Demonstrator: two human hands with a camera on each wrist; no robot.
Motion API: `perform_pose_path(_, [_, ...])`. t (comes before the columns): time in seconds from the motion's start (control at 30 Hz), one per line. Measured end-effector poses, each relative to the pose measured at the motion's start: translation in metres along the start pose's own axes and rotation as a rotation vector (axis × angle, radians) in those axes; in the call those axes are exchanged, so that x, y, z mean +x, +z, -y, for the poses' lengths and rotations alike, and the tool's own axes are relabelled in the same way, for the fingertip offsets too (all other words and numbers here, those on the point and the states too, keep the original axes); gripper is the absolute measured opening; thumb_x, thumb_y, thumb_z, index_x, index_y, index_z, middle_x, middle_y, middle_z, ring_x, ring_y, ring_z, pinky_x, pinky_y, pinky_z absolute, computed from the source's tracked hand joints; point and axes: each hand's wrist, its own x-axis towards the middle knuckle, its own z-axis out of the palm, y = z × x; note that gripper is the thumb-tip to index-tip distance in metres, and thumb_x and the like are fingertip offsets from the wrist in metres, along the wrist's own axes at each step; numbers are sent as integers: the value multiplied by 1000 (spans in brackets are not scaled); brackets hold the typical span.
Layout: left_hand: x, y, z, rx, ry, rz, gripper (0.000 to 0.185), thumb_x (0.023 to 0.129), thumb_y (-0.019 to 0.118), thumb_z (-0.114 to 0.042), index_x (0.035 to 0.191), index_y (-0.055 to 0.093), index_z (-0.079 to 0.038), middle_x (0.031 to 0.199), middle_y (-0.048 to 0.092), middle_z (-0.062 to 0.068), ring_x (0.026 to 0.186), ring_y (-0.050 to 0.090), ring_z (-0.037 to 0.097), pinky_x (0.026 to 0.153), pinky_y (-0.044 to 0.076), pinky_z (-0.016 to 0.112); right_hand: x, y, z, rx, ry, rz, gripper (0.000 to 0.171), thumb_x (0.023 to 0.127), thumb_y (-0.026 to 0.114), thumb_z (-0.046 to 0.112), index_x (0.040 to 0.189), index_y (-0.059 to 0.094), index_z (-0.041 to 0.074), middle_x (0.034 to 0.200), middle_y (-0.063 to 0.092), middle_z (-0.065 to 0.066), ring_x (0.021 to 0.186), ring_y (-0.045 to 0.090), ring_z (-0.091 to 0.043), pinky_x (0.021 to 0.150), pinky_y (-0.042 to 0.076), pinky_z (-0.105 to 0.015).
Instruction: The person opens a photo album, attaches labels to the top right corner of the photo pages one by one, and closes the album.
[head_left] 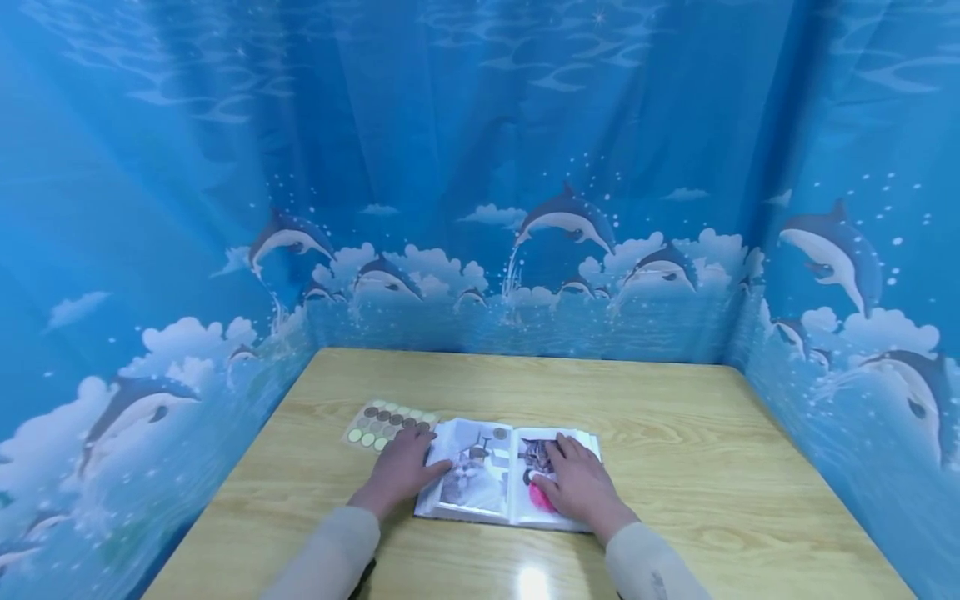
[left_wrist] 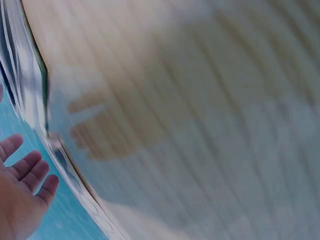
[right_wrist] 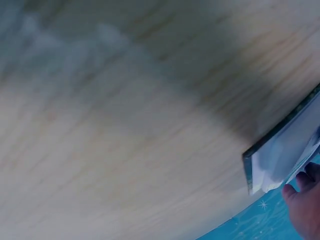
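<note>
A photo album (head_left: 474, 492) lies spread on the wooden table, with cat pictures on both pages. A pink round shape shows low on its right page. My left hand (head_left: 405, 467) is at the album's left edge, its thumb reaching over the left page. In the left wrist view its fingers (left_wrist: 31, 167) look extended and apart. My right hand (head_left: 581, 483) rests on the right page with fingers spread, covering part of the picture. The right wrist view catches the album's corner (right_wrist: 272, 160) and a few fingertips (right_wrist: 302, 181) beside the page edges.
Beyond my left hand lies a sheet of round stickers (head_left: 378, 429), brown and pale green, close to the album and partly hidden by the fingers. The wooden table (head_left: 675, 433) is enclosed by a blue dolphin-print curtain (head_left: 480, 167) at the back and sides.
</note>
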Motion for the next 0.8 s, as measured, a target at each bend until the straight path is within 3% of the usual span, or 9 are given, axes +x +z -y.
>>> perform_pose_path(0.33, [8, -22, 48, 44, -75, -113, 67, 94, 65, -42, 138, 50, 7, 142, 44, 32, 131, 40, 51, 108, 31, 65, -5, 7, -7, 46, 2, 2, 72, 98, 53, 53, 145, 46, -2, 153, 34, -25, 141, 32, -42, 117, 26, -53])
perform_pose_path(0.57, [14, -42, 74, 71, -176, -74, 78, 96, 60, -44, 144, 36, 13, 142, 38, 39, 131, 35, 55, 108, 28, 67, -4, 7, -9, 38, 24, 34, 73, 98, 51, 55, 147, 45, 1, 155, 32, -23, 143, 29, -40, 117, 25, -52])
perform_pose_path(0.8, [20, -51, 90, 86, -237, -35, 86, 97, 57, -48, 144, 29, 18, 143, 31, 44, 131, 31, 59, 107, 28, 69, -4, 5, -6, 29, 43, 49, 73, 98, 50, 56, 148, 44, 2, 157, 31, -21, 144, 28, -38, 118, 24, -51])
